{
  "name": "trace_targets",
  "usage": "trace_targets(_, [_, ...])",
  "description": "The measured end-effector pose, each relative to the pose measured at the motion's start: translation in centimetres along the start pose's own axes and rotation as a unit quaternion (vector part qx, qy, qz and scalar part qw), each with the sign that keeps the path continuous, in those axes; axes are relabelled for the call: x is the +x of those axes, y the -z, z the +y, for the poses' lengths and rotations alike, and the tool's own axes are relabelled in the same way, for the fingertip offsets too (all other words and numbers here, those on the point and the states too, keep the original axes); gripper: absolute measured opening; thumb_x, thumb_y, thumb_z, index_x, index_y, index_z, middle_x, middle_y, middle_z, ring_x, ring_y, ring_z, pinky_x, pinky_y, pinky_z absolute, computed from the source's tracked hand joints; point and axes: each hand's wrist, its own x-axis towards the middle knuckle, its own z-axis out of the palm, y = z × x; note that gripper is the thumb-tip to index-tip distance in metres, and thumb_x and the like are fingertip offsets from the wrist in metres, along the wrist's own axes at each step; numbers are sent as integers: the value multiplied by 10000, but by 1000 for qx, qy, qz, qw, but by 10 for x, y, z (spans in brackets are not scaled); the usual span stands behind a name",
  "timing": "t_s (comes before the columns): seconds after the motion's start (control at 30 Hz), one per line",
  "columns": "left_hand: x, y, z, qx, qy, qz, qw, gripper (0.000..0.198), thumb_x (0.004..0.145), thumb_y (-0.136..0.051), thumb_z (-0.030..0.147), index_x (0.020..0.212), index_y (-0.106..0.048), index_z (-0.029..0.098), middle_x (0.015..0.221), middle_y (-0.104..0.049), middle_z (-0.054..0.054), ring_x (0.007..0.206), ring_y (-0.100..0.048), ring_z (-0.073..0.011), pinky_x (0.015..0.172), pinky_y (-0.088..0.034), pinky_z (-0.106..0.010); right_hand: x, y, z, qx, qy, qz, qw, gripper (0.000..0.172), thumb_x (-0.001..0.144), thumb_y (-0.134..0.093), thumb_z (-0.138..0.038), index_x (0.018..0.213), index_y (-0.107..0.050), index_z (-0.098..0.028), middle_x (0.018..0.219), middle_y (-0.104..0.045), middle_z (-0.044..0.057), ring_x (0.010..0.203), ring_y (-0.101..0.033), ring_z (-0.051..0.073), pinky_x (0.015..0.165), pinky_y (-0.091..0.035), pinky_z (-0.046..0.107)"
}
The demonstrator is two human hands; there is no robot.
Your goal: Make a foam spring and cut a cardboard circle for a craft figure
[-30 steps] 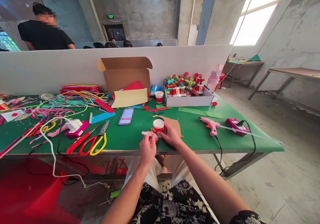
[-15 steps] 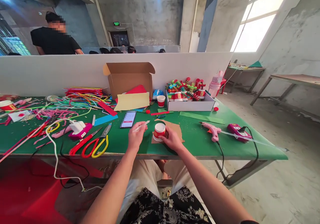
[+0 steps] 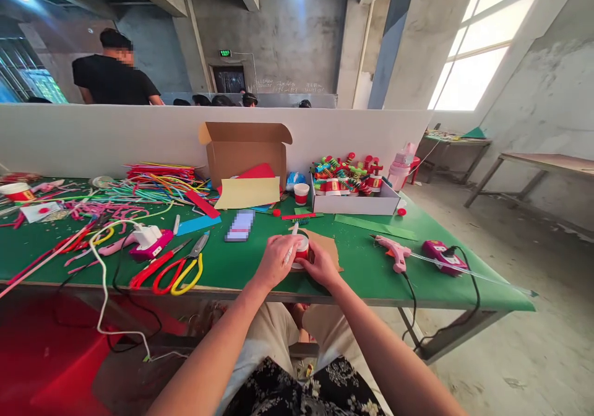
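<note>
My left hand [image 3: 275,260] is closed around a slim white pen [image 3: 290,252], which points up and away from me at the left side of a small red and white paper cup [image 3: 303,250]. Whether the pen touches the cup I cannot tell. On the cup's right side, my right hand [image 3: 322,265] grips its wall with curled fingers. A white disc shows under the cup, partly hidden by my hands. Beneath lies a torn piece of brown cardboard [image 3: 330,250]. Just beyond my hands sits a dark green coil [image 3: 302,220] by a red strip.
Left are a phone [image 3: 240,225], pliers [image 3: 188,264], a power block [image 3: 153,246] and pipe cleaners [image 3: 139,193]. Right are a pink glue gun [image 3: 393,254] and another block [image 3: 443,258]. Behind stand a paper cup [image 3: 301,194] and a white box [image 3: 357,204] of crafts. A person [image 3: 114,78] stands beyond the partition.
My left hand has moved right with the pen, from beside the cup to against its left side. My right hand stays on the cup. The view has tilted up slightly.
</note>
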Motion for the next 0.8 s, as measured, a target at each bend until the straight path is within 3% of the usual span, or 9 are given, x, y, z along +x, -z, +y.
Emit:
trace_targets(0.13, [-4,-3,1,44,-13,-4,999,329,944,-362,214,1119,-639,251,1105,-723,-65,1071,-637,-191,1081,-316,-473,-2,1,-1,6,2,-6,1000,437,776,-666,-297,1200,-590,-225,954,-702,59,871,-648,235,780,-526,359])
trace_targets(0.3, [-3,-1,5,51,-33,2,998,334,906,-398,167,1113,-640,267,1069,-733,-50,1046,-652,-195,1095,-296,-487,2,24,-10,-20,31,-23,999,668,773,-681,-347,1386,-450,-218,1072,-682,84,965,-642,249,867,-515,406])
trace_targets(0.43, [-1,-1,5,52,-30,-7,998,361,877,-394,128,1115,-632,257,1074,-728,-61,1060,-647,-204,1095,-293,-502,18,45,-33,-103,90,21,990,499,868,-508,-215,1364,-500,-266,1036,-663,81,959,-613,225,892,-493,404])
trace_targets(0.57, [-1,-2,5,48,-22,-7,999,352,889,-374,148,1105,-633,250,1061,-730,-69,1054,-649,-221,1085,-297,-521,41,48,-54,-204,129,-104,965,403,861,-461,-129,1174,-663,-284,899,-674,69,860,-622,216,778,-495,342])
trace_targets(0.63, [-1,-1,6,46,-20,-11,999,375,871,-396,149,1165,-608,245,1097,-723,-75,1067,-644,-226,1093,-282,-521,50,48,-56,-223,136,-133,956,308,857,-502,-149,1058,-707,-261,882,-685,71,837,-626,217,742,-487,322])
trace_targets(0.7, [-1,0,7,44,-16,-18,999,495,806,-441,119,1272,-544,253,1157,-704,-72,1087,-636,-224,1111,-255,-520,57,52,-52,-223,127,-112,960,223,854,-532,-173,961,-713,-248,867,-694,65,803,-624,207,707,-475,304])
trace_targets(0.8, [-1,4,8,42,0,-40,998,755,689,-452,56,1413,-399,264,1130,-714,-45,1087,-636,-206,1136,-217,-506,62,64,-38,-174,57,-4,983,142,832,-569,-194,893,-690,-236,778,-685,34,720,-603,177,675,-464,283])
